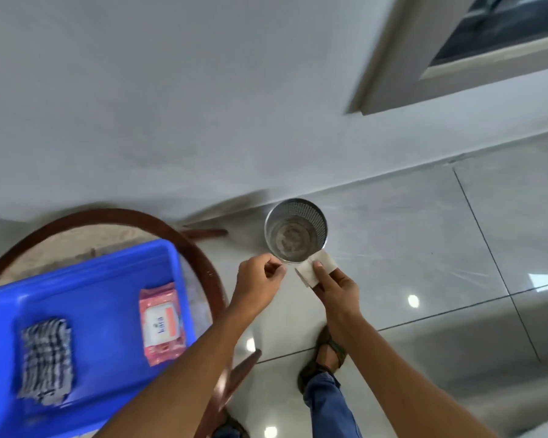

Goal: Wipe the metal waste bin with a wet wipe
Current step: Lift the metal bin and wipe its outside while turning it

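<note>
Bin point(295, 230) is upright on the floor point(424, 248) near the wall point(171, 105), mouth up, just ahead of both hands. Mesh-sided metal, nothing in it that I can see; the base looks smudged, though that could be reflection.

Right hand point(337, 289) has a folded wipe point(317, 268) pinned under the thumb, fingers curled beneath it. The wipe overlaps the bin's near rim in view; can't tell whether it touches. My read: it's kept folded to give a firm pad, held low and forward ready to start on the rim.

Left hand point(260, 281) is beside it, fingers point(274, 267) loosely curled with the tips pinched together, nothing visibly held. It sits close to the rim, probably to steady the bin, since a light bin would slide on glossy tile.

Wipes pack point(162, 324) and a checked cloth point(46, 358) lie in a blue tray point(108, 279) on the round desk point(200, 257) at left, within reach for a fresh wipe.

Hard to see: the bin's outer wall is mostly hidden from this top-down angle, so its state is unknown. The left side of the frame is motion-blurred. The tray is cut off at the left edge. The right fingers are hidden under the wipe.
</note>
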A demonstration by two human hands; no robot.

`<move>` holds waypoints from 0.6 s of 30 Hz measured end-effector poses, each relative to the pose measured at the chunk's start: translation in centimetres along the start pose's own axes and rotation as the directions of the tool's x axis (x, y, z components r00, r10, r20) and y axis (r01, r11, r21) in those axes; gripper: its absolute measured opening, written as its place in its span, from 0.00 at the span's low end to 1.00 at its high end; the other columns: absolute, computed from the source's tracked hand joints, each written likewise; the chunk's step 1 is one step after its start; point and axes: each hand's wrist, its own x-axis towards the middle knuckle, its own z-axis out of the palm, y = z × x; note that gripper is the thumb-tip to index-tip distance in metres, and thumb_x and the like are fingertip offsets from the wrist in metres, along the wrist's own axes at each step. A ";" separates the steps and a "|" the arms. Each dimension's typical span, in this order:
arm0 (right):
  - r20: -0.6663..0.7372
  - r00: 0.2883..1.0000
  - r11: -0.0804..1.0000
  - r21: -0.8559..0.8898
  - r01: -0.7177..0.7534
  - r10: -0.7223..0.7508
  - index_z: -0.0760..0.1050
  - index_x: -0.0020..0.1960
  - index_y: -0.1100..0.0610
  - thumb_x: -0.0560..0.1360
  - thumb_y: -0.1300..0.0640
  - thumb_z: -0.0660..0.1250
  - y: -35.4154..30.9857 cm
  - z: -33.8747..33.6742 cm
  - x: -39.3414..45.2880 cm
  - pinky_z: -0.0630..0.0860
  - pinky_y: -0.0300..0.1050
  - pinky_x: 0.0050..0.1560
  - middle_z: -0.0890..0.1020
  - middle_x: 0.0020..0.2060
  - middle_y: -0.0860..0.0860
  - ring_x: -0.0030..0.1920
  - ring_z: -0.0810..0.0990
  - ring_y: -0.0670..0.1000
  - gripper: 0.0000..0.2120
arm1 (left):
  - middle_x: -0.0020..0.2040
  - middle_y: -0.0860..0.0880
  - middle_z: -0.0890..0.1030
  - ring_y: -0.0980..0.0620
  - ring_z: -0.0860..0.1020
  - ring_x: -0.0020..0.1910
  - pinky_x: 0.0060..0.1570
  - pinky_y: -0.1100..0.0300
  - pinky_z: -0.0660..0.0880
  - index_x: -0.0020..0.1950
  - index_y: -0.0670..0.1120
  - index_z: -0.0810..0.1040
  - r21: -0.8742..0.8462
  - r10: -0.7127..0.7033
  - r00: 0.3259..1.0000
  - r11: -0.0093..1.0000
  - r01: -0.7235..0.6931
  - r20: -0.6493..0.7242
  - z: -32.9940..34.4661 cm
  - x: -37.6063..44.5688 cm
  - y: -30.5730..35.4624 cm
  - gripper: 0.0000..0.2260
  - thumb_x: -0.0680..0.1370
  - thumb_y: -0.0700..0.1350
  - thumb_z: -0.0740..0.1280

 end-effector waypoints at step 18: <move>-0.178 0.970 0.865 -0.499 0.055 -0.165 0.84 0.53 0.53 0.86 0.54 0.71 0.3 -9.1 20.2 0.74 0.46 0.41 0.85 0.43 0.51 0.41 0.77 0.51 0.05 | 0.60 0.42 0.86 0.39 0.84 0.60 0.57 0.46 0.79 0.61 0.43 0.85 0.659 0.012 0.952 0.719 -0.220 0.306 17.5 12.0 -6.2 0.15 0.87 0.52 0.64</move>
